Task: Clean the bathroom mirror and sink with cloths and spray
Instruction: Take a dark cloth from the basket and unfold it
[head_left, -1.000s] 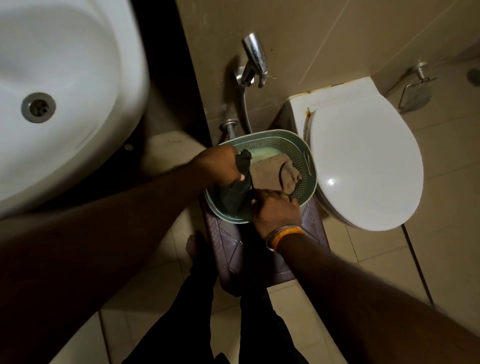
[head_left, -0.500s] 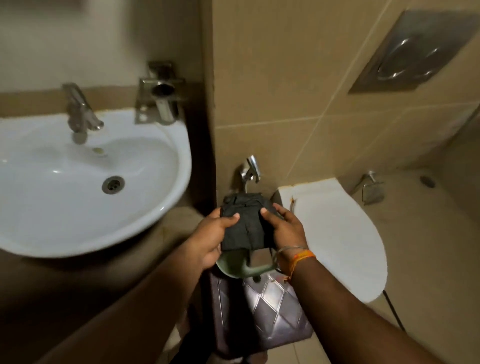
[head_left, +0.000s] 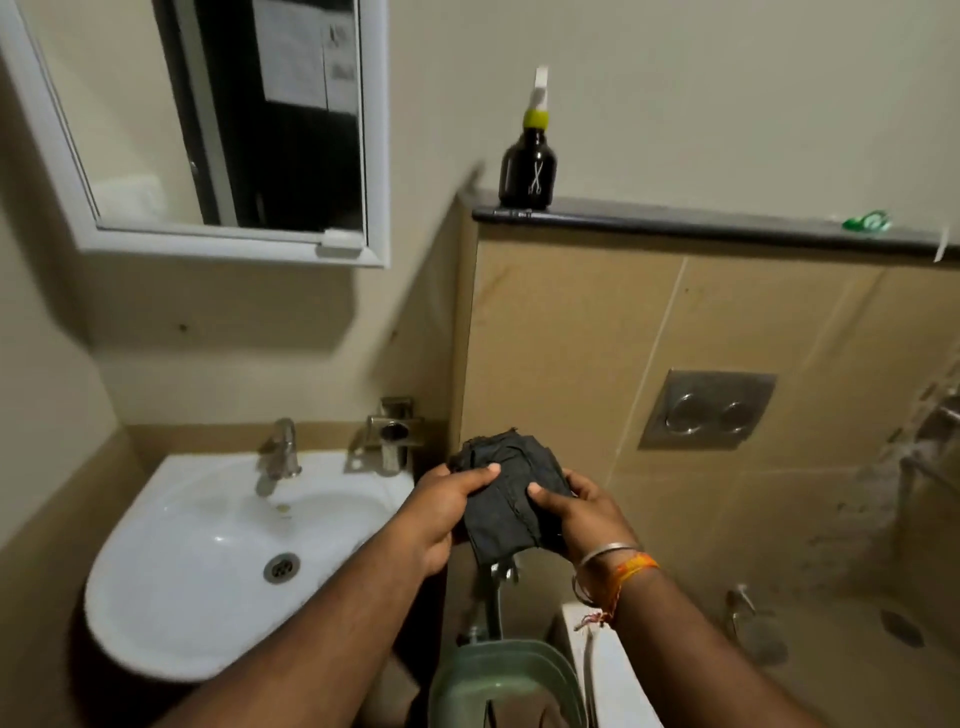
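While both hands work in front of me, the dark cloth (head_left: 506, 496) sits bunched between them, up in the air just right of the sink (head_left: 208, 566). Left hand (head_left: 441, 512): grip curled round the cloth's left edge, thumb pressed on top. Right hand (head_left: 576, 512): grip likewise holding the cloth's right side, thumb on top, fingers underneath; bangle and orange thread at that wrist.

Sink: white, wall-hung, drain (head_left: 281, 567) near its middle, chrome tap (head_left: 283, 449) at its back rim. Metal holder (head_left: 393, 434) on the wall just right of the tap. Mirror (head_left: 218, 124), white-framed, high above the sink. Spray bottle (head_left: 530, 150), dark with yellow collar and white nozzle, stands upright on the dark ledge (head_left: 701, 226), up and right of the sink, well apart from the cloth. Flush plate (head_left: 706, 410) on the tiled wall right of the cloth. Green basket (head_left: 514, 680) below the hands, right of the sink; contents too dim to tell.
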